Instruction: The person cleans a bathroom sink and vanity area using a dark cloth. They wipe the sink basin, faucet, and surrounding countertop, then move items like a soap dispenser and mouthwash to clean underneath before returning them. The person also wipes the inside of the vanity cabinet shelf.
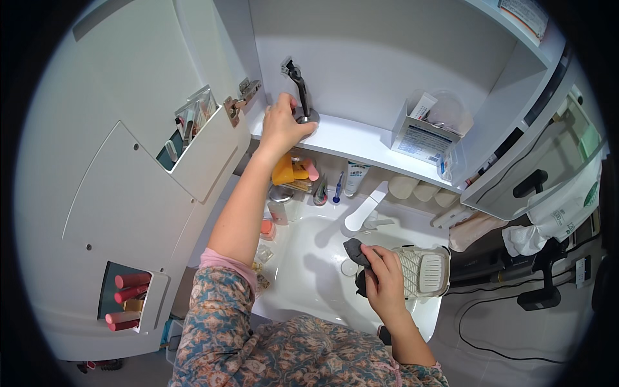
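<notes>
My left hand (pixel 284 125) reaches onto the white cabinet shelf (pixel 353 134), thumb and fingers around the round base of a razor stand (pixel 309 116). A dark-handled safety razor (pixel 302 89) stands upright in it, head at the top. Over the white washbasin (pixel 309 271), my right hand (pixel 388 280) grips a bunched dark grey cloth (pixel 355 250). Part of the cloth is hidden behind my fingers. Below the shelf, the white faucet (pixel 360 213) rises at the back of the basin.
An open cabinet door (pixel 145 193) with cosmetics in pockets is at left. A box of small items (pixel 425 138) stands on the shelf's right. Toothpaste (pixel 356 178), a blue toothbrush (pixel 338 187) and a yellow cup (pixel 283 170) sit behind the basin. A slatted soap tray (pixel 408 285) rests at right.
</notes>
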The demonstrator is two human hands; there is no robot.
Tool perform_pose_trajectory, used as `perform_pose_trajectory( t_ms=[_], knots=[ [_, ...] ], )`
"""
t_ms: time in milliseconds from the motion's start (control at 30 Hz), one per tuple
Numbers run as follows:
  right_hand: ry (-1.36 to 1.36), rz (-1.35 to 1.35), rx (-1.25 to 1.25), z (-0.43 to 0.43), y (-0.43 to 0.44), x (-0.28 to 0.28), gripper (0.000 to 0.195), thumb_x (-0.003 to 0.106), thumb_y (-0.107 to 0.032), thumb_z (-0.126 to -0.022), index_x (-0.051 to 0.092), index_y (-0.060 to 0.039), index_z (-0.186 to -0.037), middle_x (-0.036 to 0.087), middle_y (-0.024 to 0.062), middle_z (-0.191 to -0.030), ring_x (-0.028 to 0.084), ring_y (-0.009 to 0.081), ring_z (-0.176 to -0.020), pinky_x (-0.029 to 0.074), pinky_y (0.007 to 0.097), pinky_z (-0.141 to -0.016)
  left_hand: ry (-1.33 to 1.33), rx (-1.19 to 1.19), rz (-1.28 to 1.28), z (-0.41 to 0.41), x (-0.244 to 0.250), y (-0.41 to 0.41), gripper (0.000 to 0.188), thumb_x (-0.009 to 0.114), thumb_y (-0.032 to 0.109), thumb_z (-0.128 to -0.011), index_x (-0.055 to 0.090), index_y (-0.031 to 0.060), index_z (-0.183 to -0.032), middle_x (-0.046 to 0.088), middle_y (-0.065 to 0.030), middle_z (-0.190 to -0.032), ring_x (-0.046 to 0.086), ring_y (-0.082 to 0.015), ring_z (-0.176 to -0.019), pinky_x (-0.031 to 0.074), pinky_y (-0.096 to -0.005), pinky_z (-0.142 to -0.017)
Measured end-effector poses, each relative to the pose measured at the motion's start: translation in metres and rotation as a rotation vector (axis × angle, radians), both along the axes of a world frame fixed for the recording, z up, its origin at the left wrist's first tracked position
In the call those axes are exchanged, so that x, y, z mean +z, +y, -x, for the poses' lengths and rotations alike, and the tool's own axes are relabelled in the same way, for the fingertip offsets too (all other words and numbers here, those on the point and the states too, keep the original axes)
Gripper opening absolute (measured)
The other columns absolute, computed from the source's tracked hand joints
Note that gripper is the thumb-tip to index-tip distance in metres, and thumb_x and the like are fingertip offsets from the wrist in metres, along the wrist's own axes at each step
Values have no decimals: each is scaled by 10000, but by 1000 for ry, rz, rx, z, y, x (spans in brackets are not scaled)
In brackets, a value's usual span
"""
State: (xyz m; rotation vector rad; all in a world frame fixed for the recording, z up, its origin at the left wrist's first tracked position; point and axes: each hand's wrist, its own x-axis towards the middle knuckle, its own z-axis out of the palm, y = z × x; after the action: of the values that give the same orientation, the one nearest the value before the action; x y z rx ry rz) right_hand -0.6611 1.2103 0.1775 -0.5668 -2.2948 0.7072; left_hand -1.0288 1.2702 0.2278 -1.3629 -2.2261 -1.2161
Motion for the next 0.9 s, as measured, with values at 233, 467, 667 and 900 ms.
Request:
perform_pose_trajectory(
  t_ms=[233,467,667,900],
  knots=[
    [5,3,4,0,-1,0,550,587,119,-714,594,-44,-1240,576,159,-1127,545,353,-989,462,415,-864,-129,-139,27,-33,3,15,582,827,288,-617,502,24,-1022,624,-165,-921,559,-360,-929,468,-425,-821],
    [14,2,-4,-2,0,3,540,587,119,-710,599,-36,-1227,580,160,-1125,548,353,-983,464,415,-861,-73,-158,0,-65,5,33,573,833,280,-612,492,7,-983,611,-173,-894,571,-344,-875,479,-423,-788],
    [23,7,-16,-5,0,2,529,585,119,-709,604,-30,-1217,583,161,-1124,550,351,-982,468,412,-851,-66,-152,41,-70,5,35,557,818,282,-632,504,6,-1002,615,-179,-936,550,-355,-915,465,-430,-822],
    [27,3,-2,-3,0,1,519,584,114,-721,604,-31,-1219,582,162,-1127,550,349,-980,467,403,-847,-41,-148,76,-63,0,34,623,824,325,-644,522,-18,-1068,625,-201,-1022,559,-372,-982,456,-429,-875]
  ],
)
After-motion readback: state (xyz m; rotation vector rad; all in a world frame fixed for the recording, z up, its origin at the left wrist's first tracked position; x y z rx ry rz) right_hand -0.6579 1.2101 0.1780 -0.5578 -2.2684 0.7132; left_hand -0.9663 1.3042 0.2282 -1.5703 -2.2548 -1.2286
